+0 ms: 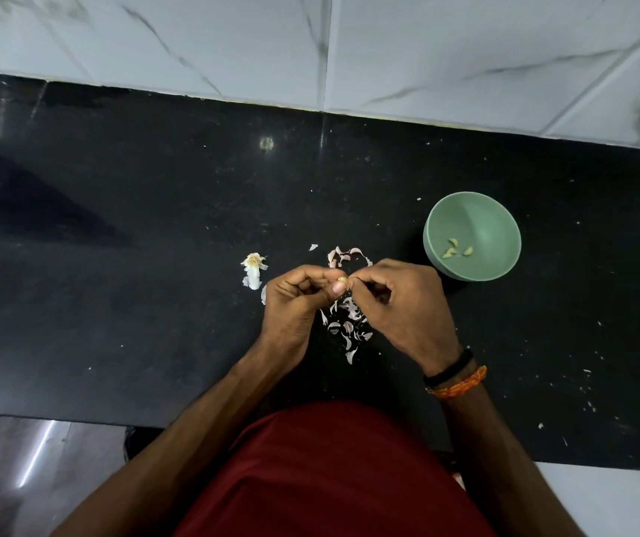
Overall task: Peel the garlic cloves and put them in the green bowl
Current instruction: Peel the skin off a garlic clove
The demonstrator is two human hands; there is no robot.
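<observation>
My left hand (302,300) and right hand (395,300) pinch one garlic clove (343,281) between them; the green bowl (477,215) sits just right, nearer my right hand.

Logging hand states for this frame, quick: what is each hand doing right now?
Left hand: closed, pinching the garlic clove at its fingertips.
Right hand: closed, fingertips pinched on the same clove, apparently peeling.
</observation>
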